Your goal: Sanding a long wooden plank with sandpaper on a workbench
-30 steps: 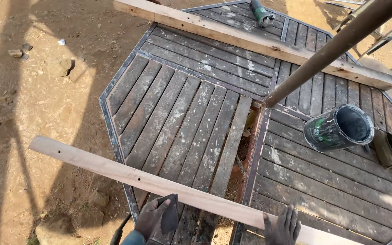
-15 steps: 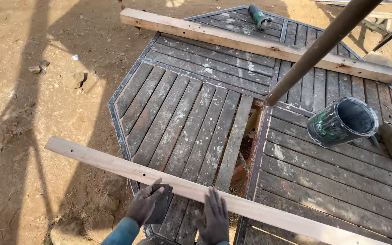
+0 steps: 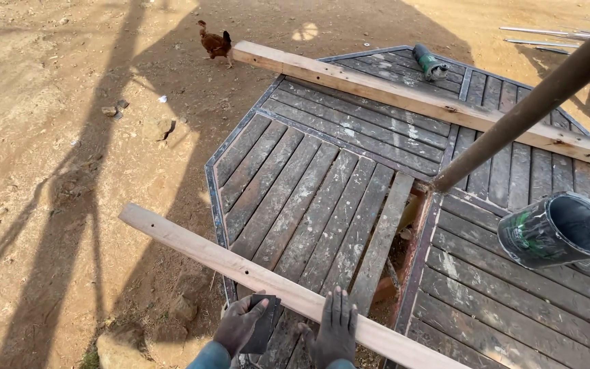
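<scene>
Head view, looking down on a dark octagonal slatted wooden table top (image 3: 322, 184) lying on bare dirt. A pale wooden batten (image 3: 240, 272) runs diagonally across its near left edge, its left end out over the dirt, its right end going off the bottom of the frame. The left hand (image 3: 239, 322) is curled, gripping a dark flat rectangular block (image 3: 265, 321), likely a sanding block, pressed against the near edge of the batten. The right hand (image 3: 336, 326) is open, palm down, fingers spread flat on the batten just right of the block. To do it well, judging from this: keep the flat hand bearing down so the batten does not slide on the slats, keep the block face square to the wood and stroke along the grain, and watch the overhanging left end, which could tip. A second, thicker pale plank (image 3: 418, 101) lies across the far side. A rusty metal pole (image 3: 527, 102) rises from the table centre to the upper right. Packages: a round dark paint tin (image 3: 560, 231) streaked with green, open, lying tilted on the right slats; no readable label. A green angle grinder (image 3: 430, 63) sits at the far edge. A brown chicken (image 3: 214, 42) stands on the dirt beyond the far left. No signs.
</scene>
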